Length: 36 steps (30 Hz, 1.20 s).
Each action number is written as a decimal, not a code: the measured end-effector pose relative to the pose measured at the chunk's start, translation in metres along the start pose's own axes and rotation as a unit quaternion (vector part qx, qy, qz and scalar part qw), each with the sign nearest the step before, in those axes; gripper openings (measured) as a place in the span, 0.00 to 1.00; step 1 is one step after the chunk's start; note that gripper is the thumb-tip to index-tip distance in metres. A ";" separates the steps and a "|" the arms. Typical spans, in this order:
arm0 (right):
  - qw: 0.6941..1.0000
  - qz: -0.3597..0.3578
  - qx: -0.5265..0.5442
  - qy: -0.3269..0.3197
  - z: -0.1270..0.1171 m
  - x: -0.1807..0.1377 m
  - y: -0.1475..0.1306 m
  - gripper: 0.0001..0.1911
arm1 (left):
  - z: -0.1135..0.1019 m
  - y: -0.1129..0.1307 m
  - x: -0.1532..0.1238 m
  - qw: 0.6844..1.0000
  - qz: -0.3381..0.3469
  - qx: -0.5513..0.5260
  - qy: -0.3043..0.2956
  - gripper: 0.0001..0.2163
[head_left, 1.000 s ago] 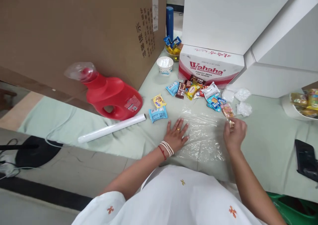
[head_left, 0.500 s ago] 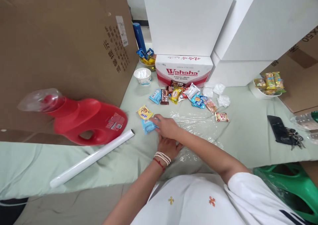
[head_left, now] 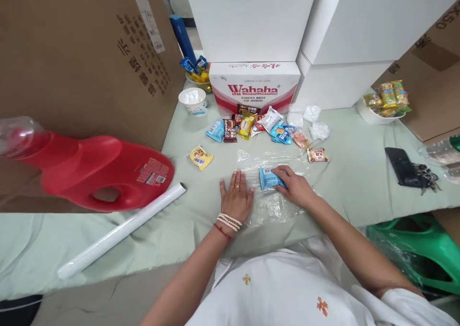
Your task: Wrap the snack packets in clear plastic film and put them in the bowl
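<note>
My right hand [head_left: 293, 187] grips a small blue snack packet [head_left: 269, 178] over a sheet of clear plastic wrap [head_left: 247, 158] on the table. Flat at the wrap's left edge lies my left hand [head_left: 236, 197], fingers stretched out, a ring on one finger and bracelets at the wrist. A yellow snack packet [head_left: 200, 157] rests beyond it to the left. Farther back is a row of wrapped snacks: a light blue packet [head_left: 216, 131], a brown cocoa packet [head_left: 230, 131], a yellow one [head_left: 246, 126] and others. A red-and-cream packet [head_left: 317, 155] sits apart on the right.
A red jug [head_left: 108, 168] and a white roll [head_left: 122, 230] are at left. Behind stand a Wahaba-style printed carton [head_left: 255, 88], a paper cup [head_left: 194, 101] and white boxes [head_left: 251, 24]. A snack bowl [head_left: 381, 117], phone [head_left: 400, 165] and keys [head_left: 427, 175] are at right.
My right hand has carried the blue packet from beside the yellow packet rightward over the plastic wrap. My left hand, formerly crossed under the right arm, now lies flat at the wrap's left edge.
</note>
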State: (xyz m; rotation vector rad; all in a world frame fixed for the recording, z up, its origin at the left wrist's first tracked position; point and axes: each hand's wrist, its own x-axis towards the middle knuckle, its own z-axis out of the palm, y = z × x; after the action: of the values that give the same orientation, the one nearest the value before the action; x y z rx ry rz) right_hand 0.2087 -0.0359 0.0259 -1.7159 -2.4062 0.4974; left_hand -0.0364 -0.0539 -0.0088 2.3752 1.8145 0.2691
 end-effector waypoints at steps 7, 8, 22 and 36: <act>1.000 -0.006 -0.015 -0.001 0.004 0.003 -0.001 0.30 | 0.001 -0.001 0.002 1.000 -0.021 -0.009 0.005 0.30; 1.000 -0.010 -0.013 -0.004 0.004 0.003 -0.002 0.30 | 0.000 -0.001 0.002 0.999 -0.026 -0.017 0.010 0.29; 0.977 -0.131 0.160 0.049 -0.001 -0.093 0.050 0.13 | -0.041 -0.054 -0.031 0.937 0.268 -0.142 -0.171 0.25; 0.985 0.092 0.126 -0.076 -0.048 0.015 0.066 0.12 | -0.025 -0.034 0.058 0.990 -0.038 -0.136 0.030 0.17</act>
State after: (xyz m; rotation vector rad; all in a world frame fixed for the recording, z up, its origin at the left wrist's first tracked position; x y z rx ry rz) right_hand 0.2771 0.0059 0.0465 -1.8512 -2.1734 0.9448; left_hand -0.0591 0.0108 0.0109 2.1296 1.7600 0.5453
